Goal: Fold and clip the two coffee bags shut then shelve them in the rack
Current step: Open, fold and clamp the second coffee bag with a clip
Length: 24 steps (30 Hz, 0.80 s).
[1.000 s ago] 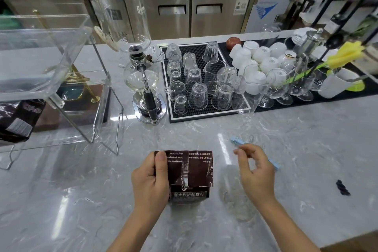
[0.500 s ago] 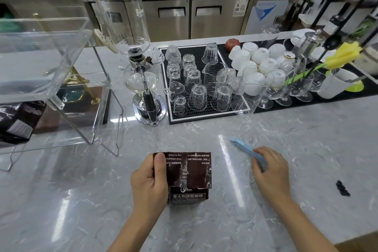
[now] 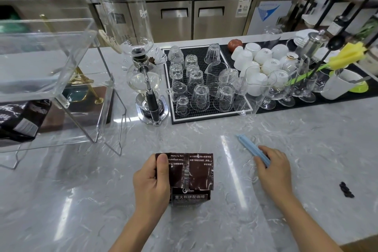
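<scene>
Behind, a steel cabinet (image 3: 192, 18) backs the marble counter (image 3: 266, 200).

Grey marbled worktop (image 3: 286, 129), glossy. Bore a brown coffee bag (image 3: 192, 178) upright near the front, a blue clip (image 3: 248, 146) just right of it, a clear rack (image 3: 61, 88) at left, a siphon brewer (image 3: 147, 88), a black mat (image 3: 204, 116) of upturned glasses, a small dark scrap (image 3: 346, 189) far right.

Near counter: bare marble counter (image 3: 204, 231) around the coffee bag (image 3: 191, 178).
Left: clear acrylic rack (image 3: 61, 80); its wire legs stand on the counter.
Rack lower tier: partly taken by a second coffee bag (image 3: 18, 118).
Far edge: siphon brewer (image 3: 147, 80), glassware mat (image 3: 204, 116), cups.
Right: small dark object (image 3: 346, 189), well apart.
</scene>
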{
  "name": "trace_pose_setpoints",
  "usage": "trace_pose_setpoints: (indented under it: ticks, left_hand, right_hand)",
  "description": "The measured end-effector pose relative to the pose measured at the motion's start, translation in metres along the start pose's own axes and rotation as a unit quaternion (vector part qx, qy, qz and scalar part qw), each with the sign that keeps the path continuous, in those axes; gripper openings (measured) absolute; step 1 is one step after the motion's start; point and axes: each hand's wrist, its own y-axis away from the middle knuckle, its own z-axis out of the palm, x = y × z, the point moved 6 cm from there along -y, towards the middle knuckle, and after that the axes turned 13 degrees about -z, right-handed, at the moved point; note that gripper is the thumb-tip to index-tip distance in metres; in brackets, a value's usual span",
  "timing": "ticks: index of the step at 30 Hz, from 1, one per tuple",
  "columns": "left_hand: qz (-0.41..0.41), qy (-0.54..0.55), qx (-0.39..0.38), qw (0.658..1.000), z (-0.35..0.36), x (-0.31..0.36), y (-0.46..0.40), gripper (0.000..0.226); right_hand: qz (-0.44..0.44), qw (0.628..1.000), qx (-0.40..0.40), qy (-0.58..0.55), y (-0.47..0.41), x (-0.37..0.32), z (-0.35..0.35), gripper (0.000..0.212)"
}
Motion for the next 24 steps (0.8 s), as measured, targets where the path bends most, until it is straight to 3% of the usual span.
trace_pose_setpoints:
  ticks: [6,15,24]
  left_hand:
    - [-0.001,0.003,0.006,1.000,-0.001,-0.001,0.000,0.048]
    - [0.003,0.008,0.007,1.000,-0.001,0.000,0.001,0.042]
    - [0.011,0.000,0.006,1.000,-0.001,-0.002,0.001,0.047]
  right_hand:
    - [0.038,0.993,0.005,-0.112,0.002,-0.016,-0.007,0.018]
    - [0.026,0.930,0.013,-0.366,0.010,-0.091,-0.027,0.025]
    - [-0.065,0.933,-0.035,-0.352,0.003,-0.146,-0.043,0.028]
